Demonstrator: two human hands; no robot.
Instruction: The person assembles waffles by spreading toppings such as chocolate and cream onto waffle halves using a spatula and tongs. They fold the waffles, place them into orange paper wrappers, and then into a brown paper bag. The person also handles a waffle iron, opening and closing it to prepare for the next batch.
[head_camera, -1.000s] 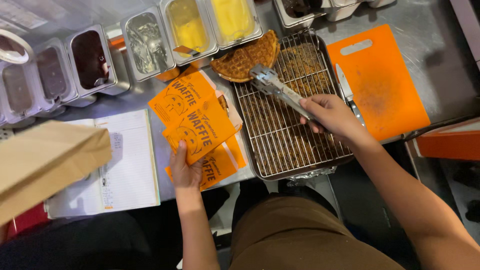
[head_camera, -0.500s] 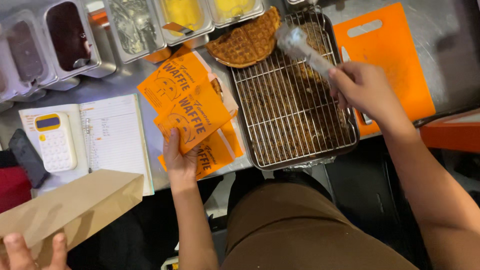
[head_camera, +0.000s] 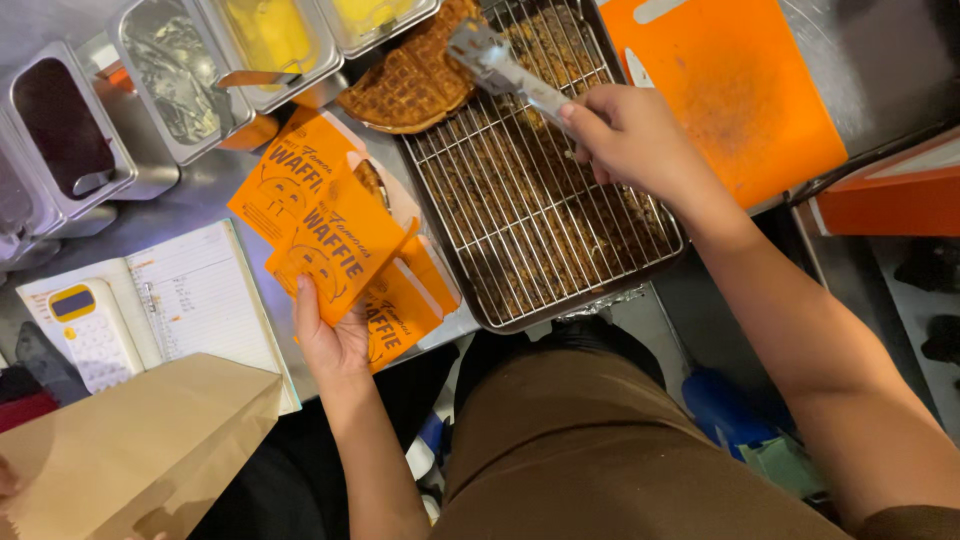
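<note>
The right hand (head_camera: 630, 135) grips metal tongs (head_camera: 505, 70) over a grid-textured waffle (head_camera: 415, 80) at the wire rack's (head_camera: 540, 220) far edge. The left hand (head_camera: 335, 340) pinches a glossy, probably paper, orange sleeve (head_camera: 340, 240).

tongs (head_camera: 505, 72): I read shiny bare metal
rack (head_camera: 540, 200): metal wire, dull, crumb-stained
sleeve (head_camera: 340, 240): matt orange paper
board (head_camera: 740, 100): orange plastic, scuffed
bag (head_camera: 130, 455): matt brown paper
surface (head_camera: 180, 210): brushed steel

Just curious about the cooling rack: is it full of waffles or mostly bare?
Mostly bare. The wire rack shows open grid over crumbs; only one waffle rests at its far corner, near the tongs.
</note>
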